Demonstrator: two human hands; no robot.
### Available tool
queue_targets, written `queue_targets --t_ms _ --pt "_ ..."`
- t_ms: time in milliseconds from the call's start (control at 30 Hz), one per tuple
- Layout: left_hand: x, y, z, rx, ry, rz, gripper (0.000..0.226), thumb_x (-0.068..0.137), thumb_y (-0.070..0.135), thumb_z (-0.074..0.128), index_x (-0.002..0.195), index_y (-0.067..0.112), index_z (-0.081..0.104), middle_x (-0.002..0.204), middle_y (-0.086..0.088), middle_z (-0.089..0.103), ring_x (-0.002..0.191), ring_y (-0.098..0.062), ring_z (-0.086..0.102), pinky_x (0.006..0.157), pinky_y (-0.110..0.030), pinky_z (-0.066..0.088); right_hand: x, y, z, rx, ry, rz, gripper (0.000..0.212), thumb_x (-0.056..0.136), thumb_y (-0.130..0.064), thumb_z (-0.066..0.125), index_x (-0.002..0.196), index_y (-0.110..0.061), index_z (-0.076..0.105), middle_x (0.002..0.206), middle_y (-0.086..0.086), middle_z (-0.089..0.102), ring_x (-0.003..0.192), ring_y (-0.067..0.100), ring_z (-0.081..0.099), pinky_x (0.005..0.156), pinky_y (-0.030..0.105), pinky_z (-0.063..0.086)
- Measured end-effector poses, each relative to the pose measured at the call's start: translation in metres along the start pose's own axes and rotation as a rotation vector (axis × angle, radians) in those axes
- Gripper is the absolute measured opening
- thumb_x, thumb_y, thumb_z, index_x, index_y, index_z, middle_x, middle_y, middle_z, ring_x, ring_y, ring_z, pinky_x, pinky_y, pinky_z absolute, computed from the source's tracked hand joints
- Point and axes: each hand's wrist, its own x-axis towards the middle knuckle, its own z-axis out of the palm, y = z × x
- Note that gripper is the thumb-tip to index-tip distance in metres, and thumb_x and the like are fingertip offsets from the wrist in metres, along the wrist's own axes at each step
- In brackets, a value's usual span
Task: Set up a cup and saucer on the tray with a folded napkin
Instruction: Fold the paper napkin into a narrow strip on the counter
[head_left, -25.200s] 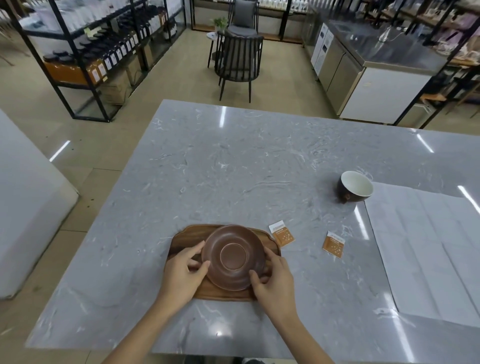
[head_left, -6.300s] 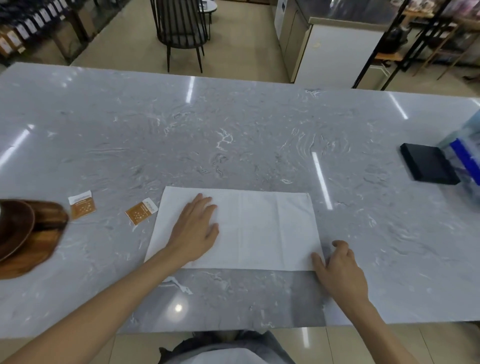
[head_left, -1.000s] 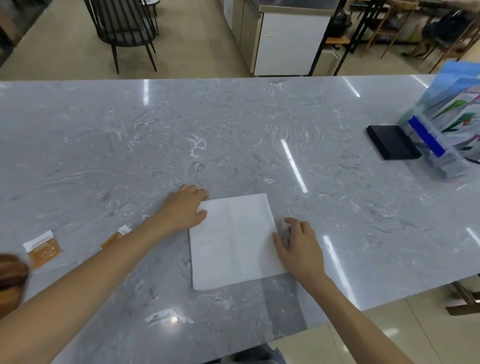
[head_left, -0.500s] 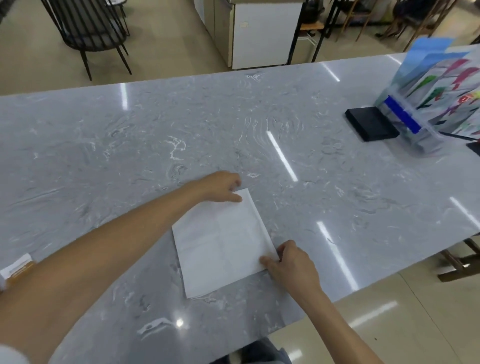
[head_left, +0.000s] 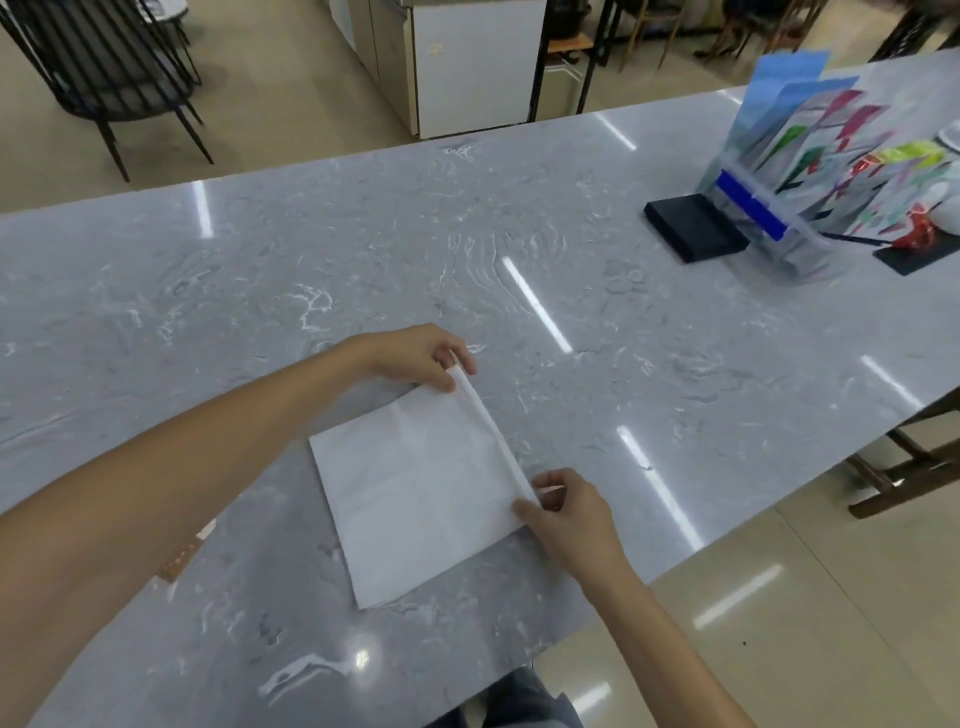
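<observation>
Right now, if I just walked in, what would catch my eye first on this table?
Probably the white napkin near the table's front edge, with the left hand pinching its far corner and the right hand its near corner, lifting that side edge. After that, the clear holder of colourful leaflets at the far right, with a black box beside it.

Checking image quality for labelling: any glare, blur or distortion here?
Head view: bright ceiling-light streaks glare on the marble table; wide-angle bend curves its edges; the leaflet holder looks soft; the napkin and both hands stay fairly sharp.
</observation>
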Motion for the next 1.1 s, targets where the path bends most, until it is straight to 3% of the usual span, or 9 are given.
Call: queue_targets --t_ms 100,233,367,533,667,800,933,1000,1100 --pt "-0.022 0.002 -0.013 -0.010 0.082 0.046 0.027 0.087 0.004 0.067 0.103 0.022 0.080 0.066 0.000 0.051 0.058 -0.006 0.047 0.058 -0.017 0.041 0.008 -0.011 -0.014 0.142 -0.028 -0.032 0.003 0.087 -0.020 0.077 0.089 -0.019 0.079 0.075 -0.005 0.073 0.062 0.011 0.063 0.057 0.024 0.050" --pt "-0.065 0.000 -0.038 -0.071 0.231 0.025 0.016 0.087 0.017 0.073 0.094 0.029 0.082 0.076 -0.009 0.074 0.070 -0.009 0.061 0.065 -0.021 0.049 0.022 -0.045 -0.035 0.270 -0.070 -0.120 0.009 0.091 -0.019 0.076 0.088 -0.011 0.080 0.070 -0.002 0.073 0.058 0.005 0.065 0.054 0.016 0.053" --pt "-0.108 0.001 -0.063 -0.045 0.420 0.020 0.006 0.084 0.030 0.080 0.089 0.033 0.082 0.082 -0.012 0.077 0.071 -0.019 0.060 0.068 -0.037 0.045 0.043 -0.091 -0.052 0.196 -0.040 -0.343 0.003 0.090 -0.018 0.079 0.089 -0.016 0.081 0.074 0.001 0.079 0.066 0.011 0.076 0.058 0.016 0.056" --pt "-0.150 0.008 -0.075 -0.031 0.678 0.041 0.009 0.081 0.029 0.082 0.086 0.035 0.083 0.084 0.012 0.080 0.080 -0.008 0.072 0.073 -0.030 0.055 0.069 -0.144 -0.065 0.044 0.011 -0.624 0.004 0.092 -0.018 0.077 0.094 -0.017 0.079 0.074 -0.007 0.079 0.073 0.009 0.078 0.062 0.020 0.061" --pt "-0.176 0.013 -0.061 -0.031 0.886 0.054 0.010 0.081 0.023 0.084 0.089 0.029 0.083 0.082 0.012 0.078 0.077 -0.005 0.071 0.071 -0.018 0.056 0.074 -0.159 -0.064 -0.068 0.078 -0.834 0.004 0.092 -0.024 0.076 0.095 -0.025 0.078 0.086 -0.025 0.076 0.080 -0.001 0.075 0.066 0.015 0.060" --pt "-0.202 0.002 -0.007 -0.042 0.980 0.087 0.014 0.082 0.012 0.082 0.095 0.018 0.084 0.094 0.008 0.079 0.088 -0.002 0.072 0.081 -0.015 0.056 0.062 -0.128 -0.046 -0.142 0.124 -0.950 0.011 0.090 -0.020 0.078 0.099 -0.026 0.078 0.092 -0.023 0.076 0.087 -0.012 0.070 0.064 0.002 0.050" --pt "-0.221 -0.022 0.080 0.019 0.962 0.069 0.019 0.080 -0.002 0.081 0.094 0.012 0.083 0.096 0.000 0.079 0.089 -0.005 0.071 0.086 -0.009 0.050 0.037 -0.059 -0.022 -0.177 -0.006 -0.938 0.024 0.087 -0.002 0.077 0.103 -0.020 0.077 0.105 -0.015 0.075 0.096 -0.010 0.069 0.066 0.007 0.055" --pt "-0.232 -0.032 0.123 0.004 0.940 0.033 0.010 0.087 0.015 0.077 0.094 0.014 0.083 0.100 0.003 0.080 0.095 -0.008 0.073 0.091 -0.014 0.052 0.023 -0.023 -0.015 -0.199 -0.087 -0.907 0.029 0.087 0.001 0.077 0.102 -0.024 0.077 0.106 -0.017 0.075 0.093 -0.005 0.071 0.066 0.015 0.060" --pt "-0.248 -0.034 0.168 -0.065 0.901 0.021 0.047 0.095 0.053 0.055 0.096 0.016 0.083 0.102 0.009 0.079 0.104 -0.003 0.071 0.092 -0.022 0.056 0.003 0.017 -0.012 -0.236 -0.161 -0.879 0.038 0.084 0.003 0.078 0.103 -0.030 0.076 0.106 -0.018 0.074 0.091 0.002 0.071 0.066 0.022 0.061"
